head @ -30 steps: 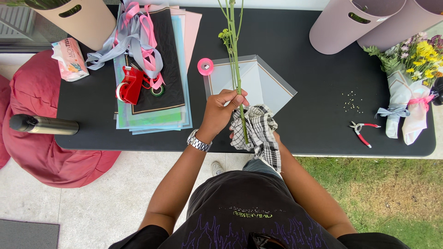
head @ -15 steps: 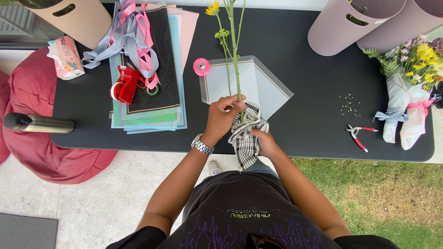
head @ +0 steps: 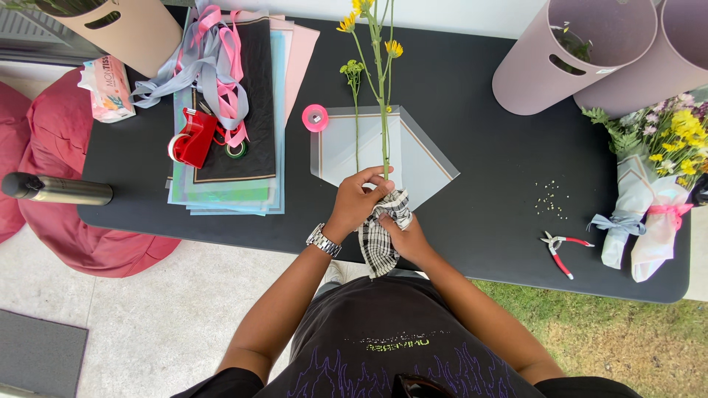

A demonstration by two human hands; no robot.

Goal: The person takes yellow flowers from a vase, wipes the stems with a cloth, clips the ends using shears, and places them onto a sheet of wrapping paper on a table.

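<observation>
Thin green flower stems (head: 383,140) gripped by both hands (head: 376,214); checkered woven cloth (head: 377,236) bunched beneath.

Both hands meet in front of the torso, left hand (head: 359,200) curled closed, right hand (head: 404,237) cupped beneath.

One head-worn view looks steeply down, close over the black table (head: 479,184).

black-white checked cloth (head: 377,236), yellow flowers (head: 392,49), black table (head: 487,147)
</observation>
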